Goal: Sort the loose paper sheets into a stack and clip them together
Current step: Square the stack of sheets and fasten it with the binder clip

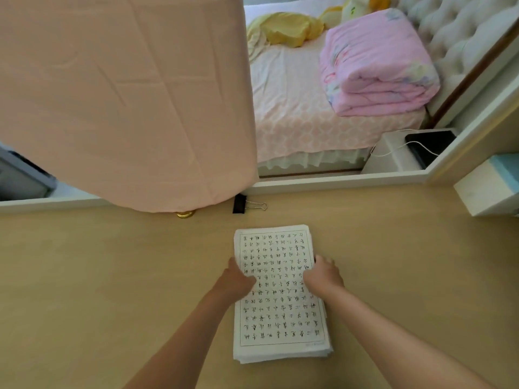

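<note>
As the stack of paper sheets (280,301) lies flat on the beige tabletop (112,276), near the middle and squarely in front of the person, it is noted as largely gathered, the top sheet ruled and covered with handwritten characters. Edges at the near end are slightly fanned, so alignment is judged incomplete. Left hand (238,279) presses on the left long edge with fingers curled partly over the paper; right hand (323,276) does likewise at the right long edge. Both rest against the stack midway along its length, neither lifting it; whether the fingers reach under the sheets cannot be told. Handling assessment: thin paper, light and limp singly, fairly firm as a stack, liable to slide sheet on sheet; best taken by both long edges, tapped square, then clipped at a short edge. Black binder clip (240,204) lies unused beyond the far end of the stack (wire handles pointing right), well apart from both hands. Surface is smooth and matt. Beyond it hangs a pink cloth (126,94), with a small brass object (185,214) at its foot. A bed with a folded pink quilt (376,66) shows behind, and a white box (488,192) at right.
</note>
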`<state>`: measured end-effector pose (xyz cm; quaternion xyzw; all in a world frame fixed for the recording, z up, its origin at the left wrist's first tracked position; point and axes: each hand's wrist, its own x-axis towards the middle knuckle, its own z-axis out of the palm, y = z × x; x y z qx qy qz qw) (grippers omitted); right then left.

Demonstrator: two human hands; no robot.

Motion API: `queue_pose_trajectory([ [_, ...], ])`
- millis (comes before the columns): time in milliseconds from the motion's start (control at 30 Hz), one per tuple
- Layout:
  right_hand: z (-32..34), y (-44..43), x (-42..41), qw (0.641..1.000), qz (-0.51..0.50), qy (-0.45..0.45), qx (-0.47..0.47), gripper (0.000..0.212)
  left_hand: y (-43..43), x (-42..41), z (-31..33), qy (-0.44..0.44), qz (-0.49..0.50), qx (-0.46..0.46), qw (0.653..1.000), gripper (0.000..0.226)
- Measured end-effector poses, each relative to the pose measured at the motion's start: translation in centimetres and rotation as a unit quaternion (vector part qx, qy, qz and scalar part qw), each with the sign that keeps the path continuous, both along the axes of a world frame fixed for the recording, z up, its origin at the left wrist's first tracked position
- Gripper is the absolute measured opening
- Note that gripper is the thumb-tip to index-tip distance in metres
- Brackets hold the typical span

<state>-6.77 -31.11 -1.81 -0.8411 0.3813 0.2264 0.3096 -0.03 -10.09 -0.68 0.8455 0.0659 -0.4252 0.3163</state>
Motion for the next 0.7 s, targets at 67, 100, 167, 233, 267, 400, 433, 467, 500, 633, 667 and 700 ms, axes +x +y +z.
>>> queue_pose_trajectory([
  [67, 0.8, -0.5, 1.4, 0.999, 0.011, -0.019, -0.043, 0.055, -0.2, 1.6, 0.4, -0.033, 0.007, 0.017, 0.999, 0.084],
  [100, 1.1, -0.8, 2.3, 0.997, 0.025, -0.045, -0.06, 0.058, -0.4, 2.5, 0.7, -0.061, 0.014, 0.029, 0.998, 0.083],
  [167, 1.8, -1.1, 4.6, 0.99, 0.073, -0.099, -0.068, 0.057, -1.0, 4.4, 1.6, -0.129, 0.012, 0.058, 0.99, 0.077],
  [233, 2.2, -1.2, 7.3, 0.98, 0.135, -0.135, -0.054, 0.051, -1.4, 6.4, 2.1, -0.177, 0.008, 0.058, 0.982, 0.07],
  [267, 2.2, -1.1, 8.7, 0.975, 0.164, -0.146, -0.041, 0.048, -1.7, 7.3, 2.3, -0.19, 0.001, 0.053, 0.98, 0.067],
  [400, 1.5, -0.3, 14.0, 0.949, 0.276, -0.147, -0.028, 0.043, -2.4, 10.2, 1.8, -0.229, -0.078, 0.081, 0.967, 0.062],
  [433, 1.1, -0.1, 15.2, 0.944, 0.296, -0.14, -0.036, 0.046, -2.8, 10.9, 1.7, -0.241, -0.1, 0.09, 0.961, 0.063],
  [467, 0.7, 0.1, 16.3, 0.938, 0.316, -0.135, -0.049, 0.05, -3.1, 11.5, 1.6, -0.245, -0.11, 0.095, 0.959, 0.064],
  [500, 0.4, 0.4, 17.3, 0.932, 0.334, -0.126, -0.062, 0.056, -3.4, 12.0, 1.4, -0.241, -0.111, 0.09, 0.96, 0.066],
  [633, -1.4, 1.2, 19.6, 0.919, 0.379, -0.069, -0.086, 0.086, -3.9, 14.8, -1.5, -0.151, 0.007, 0.015, 0.988, 0.079],
  [667, -1.7, 1.3, 19.9, 0.911, 0.391, -0.075, -0.104, 0.086, -3.7, 15.7, -3.1, -0.146, 0.044, -0.018, 0.988, 0.079],
  [700, -2.0, 1.4, 20.0, 0.9, 0.405, -0.093, -0.135, 0.081, -3.6, 16.0, -3.5, -0.146, 0.062, -0.044, 0.986, 0.075],
])
